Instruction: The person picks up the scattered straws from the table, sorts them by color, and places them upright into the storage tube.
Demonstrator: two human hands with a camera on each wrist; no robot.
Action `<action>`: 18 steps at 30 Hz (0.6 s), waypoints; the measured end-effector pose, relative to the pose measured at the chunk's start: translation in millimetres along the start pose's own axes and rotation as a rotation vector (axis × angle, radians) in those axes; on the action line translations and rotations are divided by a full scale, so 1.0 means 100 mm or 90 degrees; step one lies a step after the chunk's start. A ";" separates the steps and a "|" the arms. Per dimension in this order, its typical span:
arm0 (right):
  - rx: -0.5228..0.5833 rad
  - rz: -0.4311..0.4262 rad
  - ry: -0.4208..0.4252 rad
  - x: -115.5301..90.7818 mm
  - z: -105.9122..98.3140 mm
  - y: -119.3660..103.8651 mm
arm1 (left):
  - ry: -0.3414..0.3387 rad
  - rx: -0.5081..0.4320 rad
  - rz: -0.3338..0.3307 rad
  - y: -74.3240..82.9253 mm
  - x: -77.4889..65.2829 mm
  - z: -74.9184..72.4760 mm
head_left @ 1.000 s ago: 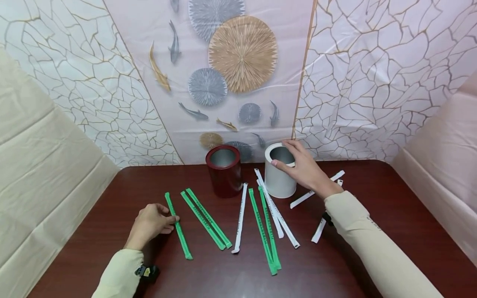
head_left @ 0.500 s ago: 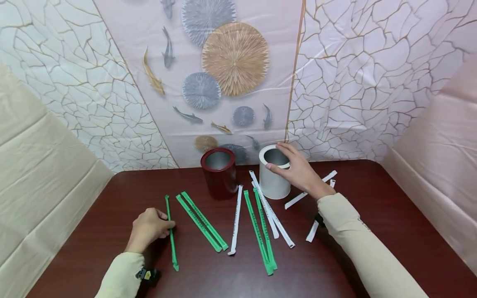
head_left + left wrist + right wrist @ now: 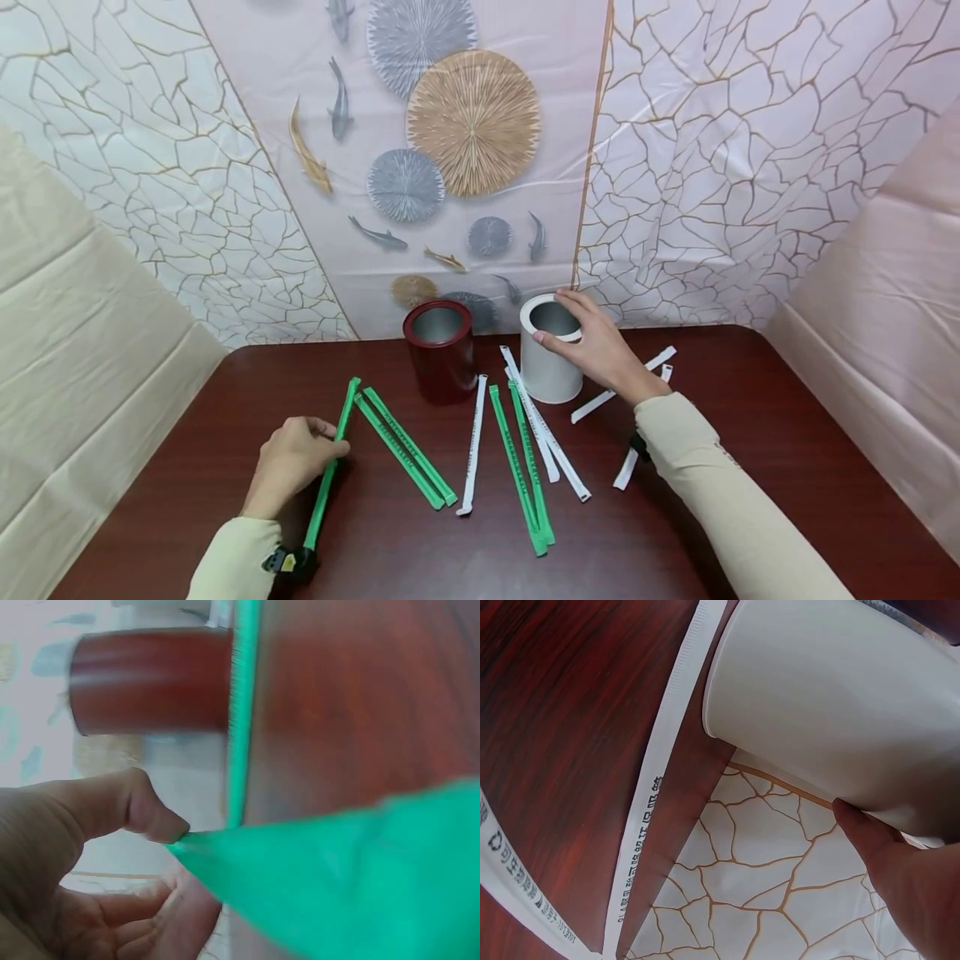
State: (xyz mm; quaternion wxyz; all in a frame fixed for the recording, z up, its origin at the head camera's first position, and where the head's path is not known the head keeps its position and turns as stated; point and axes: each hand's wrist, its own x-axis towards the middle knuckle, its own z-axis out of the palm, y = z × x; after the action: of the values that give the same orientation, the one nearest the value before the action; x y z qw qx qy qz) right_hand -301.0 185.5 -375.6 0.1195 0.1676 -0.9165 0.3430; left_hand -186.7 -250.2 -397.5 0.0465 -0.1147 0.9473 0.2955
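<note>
My left hand [image 3: 288,462] pinches a green paper-wrapped straw [image 3: 323,500] between thumb and fingers at the table's left side. Close up in the left wrist view, the same green straw [image 3: 345,870] is held by its edge and looks blurred. Two more green straws [image 3: 406,450] lie side by side just right of that hand. At the back, my right hand [image 3: 607,350] holds the upright white can [image 3: 551,371] by its rim, thumb in front and fingers behind. The right wrist view shows the white can's side [image 3: 817,697] with the thumb against it.
A dark red can [image 3: 445,371] stands left of the white one, its top uncovered. Between and before the cans lie a white straw [image 3: 472,446], two green straws [image 3: 522,467] and crossed white straws [image 3: 551,429]. More white straws [image 3: 592,406] lie under the right forearm.
The held green straw has turned in my left hand: its far end swung right, its near end left toward the wrist. My right hand stays on the white can. The head view shifted slightly.
</note>
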 end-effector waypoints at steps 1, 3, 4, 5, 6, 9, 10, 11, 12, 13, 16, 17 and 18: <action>0.000 0.000 0.001 0.00 0.00 0.00 | 0.006 -0.014 0.012 0.02 -0.02 -0.02; 0.000 -0.002 0.005 0.00 0.00 0.00 | 0.024 -0.046 0.045 0.09 -0.08 -0.07; 0.001 -0.004 0.007 0.00 0.00 0.01 | 0.038 -0.060 0.062 0.14 -0.11 -0.09; 0.002 -0.005 0.009 0.00 0.00 0.01 | 0.052 -0.074 0.080 0.19 -0.13 -0.12; 0.003 -0.006 0.010 -0.01 0.01 0.01 | 0.067 -0.085 0.097 0.25 -0.15 -0.14; 0.005 -0.007 0.012 -0.02 0.02 0.03 | 0.104 -0.124 0.143 0.44 -0.21 -0.17; 0.006 -0.007 0.011 -0.02 0.03 0.03 | 0.112 -0.140 0.153 0.51 -0.23 -0.18; 0.006 -0.007 0.011 -0.03 0.04 0.04 | 0.118 -0.159 0.170 0.57 -0.25 -0.18; 0.006 -0.006 0.011 -0.03 0.05 0.04 | 0.121 -0.180 0.185 0.64 -0.26 -0.18; 0.006 -0.006 0.010 -0.03 0.05 0.04 | 0.125 -0.205 0.202 0.72 -0.27 -0.18; -0.001 -0.007 0.013 -0.03 0.05 0.04 | 0.126 -0.269 0.255 0.96 -0.26 -0.17; -0.003 -0.009 0.016 -0.02 0.05 0.04 | 0.127 -0.285 0.274 1.03 -0.25 -0.17; -0.006 -0.012 0.018 -0.01 0.04 0.03 | 0.127 -0.301 0.291 1.11 -0.24 -0.16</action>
State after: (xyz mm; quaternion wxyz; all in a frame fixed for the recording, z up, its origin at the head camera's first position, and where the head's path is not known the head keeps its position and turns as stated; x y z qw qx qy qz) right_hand -301.4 185.1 -381.3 0.1367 0.1704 -0.9148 0.3398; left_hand -191.5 -166.1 -319.6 -0.1419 0.0644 0.8537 0.4970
